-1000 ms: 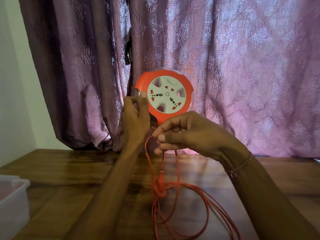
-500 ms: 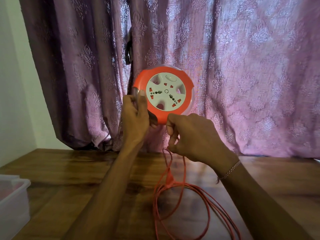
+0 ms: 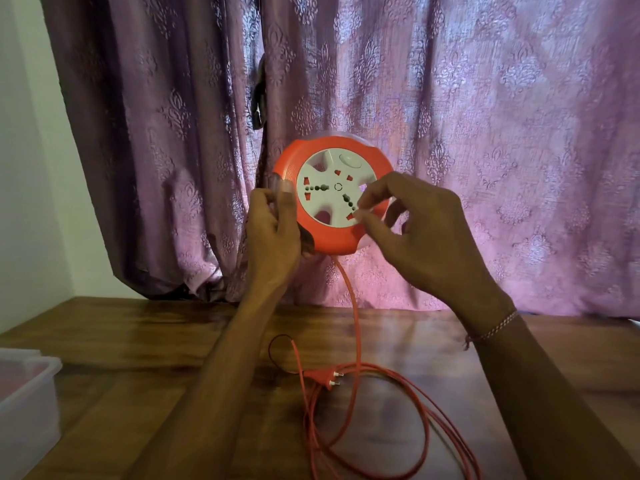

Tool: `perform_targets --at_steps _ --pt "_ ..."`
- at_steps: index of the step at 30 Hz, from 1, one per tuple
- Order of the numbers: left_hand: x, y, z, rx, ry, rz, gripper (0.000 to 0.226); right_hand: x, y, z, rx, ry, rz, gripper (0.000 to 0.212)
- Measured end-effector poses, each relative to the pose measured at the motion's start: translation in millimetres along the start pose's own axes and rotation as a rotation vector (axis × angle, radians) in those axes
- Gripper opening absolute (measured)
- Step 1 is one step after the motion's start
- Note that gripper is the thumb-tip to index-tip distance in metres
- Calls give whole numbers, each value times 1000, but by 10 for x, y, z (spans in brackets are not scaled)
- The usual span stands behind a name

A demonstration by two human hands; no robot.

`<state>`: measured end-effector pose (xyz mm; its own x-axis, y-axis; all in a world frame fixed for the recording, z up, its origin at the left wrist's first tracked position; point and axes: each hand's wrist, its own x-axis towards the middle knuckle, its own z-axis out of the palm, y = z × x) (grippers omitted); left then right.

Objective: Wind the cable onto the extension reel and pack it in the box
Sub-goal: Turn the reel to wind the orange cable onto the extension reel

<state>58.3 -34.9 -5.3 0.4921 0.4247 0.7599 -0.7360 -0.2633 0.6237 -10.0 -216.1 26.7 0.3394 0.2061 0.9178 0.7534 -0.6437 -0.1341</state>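
I hold a round orange extension reel (image 3: pixel 304 233) with a white socket face upright above the table. My left hand (image 3: pixel 273 233) grips its left rim, thumb on the front. My right hand (image 3: pixel 408 230) is at the reel's right side, its fingertips touching the white face near a socket. An orange cable (image 3: pixel 351 306) hangs from the reel's bottom down to loose loops on the wooden table (image 3: pixel 138 341). The orange two-pin plug (image 3: pixel 323 375) lies on the table among the loops.
A translucent plastic box (image 3: pixel 24 403) stands at the left edge of the table. A purple patterned curtain (image 3: pixel 485 133) hangs right behind the reel. A pale wall fills the far left.
My right hand let go of the cable below the reel and rose to the reel's white face. The plug dropped onto the table. The left hand kept its hold.
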Motion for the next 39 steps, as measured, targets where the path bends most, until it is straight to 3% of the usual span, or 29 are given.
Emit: perform_targets --at_steps 7,16,22,30,33,36,39 --pt "-58 16 34 -14 -51 75 30 -7 138 28 -157 -146 -154 45" --pt "-130 87 30 -16 -204 166 24 -8 23 -33 -412 -323 -149 61" --pt "-109 106 15 -24 -208 177 23 -40 -27 -16 -545 -208 -174 56" --pt "-158 144 33 -1 -204 192 25 -82 -91 135 -503 35 179 63" --pt "-155 160 21 -24 -199 176 26 -64 -116 168 -457 95 220 69" --pt "-152 152 14 -24 -186 169 27 -52 -98 144 -452 85 167 59" --pt "-144 129 25 -21 -181 154 24 -30 -27 87 -371 86 -52 24"
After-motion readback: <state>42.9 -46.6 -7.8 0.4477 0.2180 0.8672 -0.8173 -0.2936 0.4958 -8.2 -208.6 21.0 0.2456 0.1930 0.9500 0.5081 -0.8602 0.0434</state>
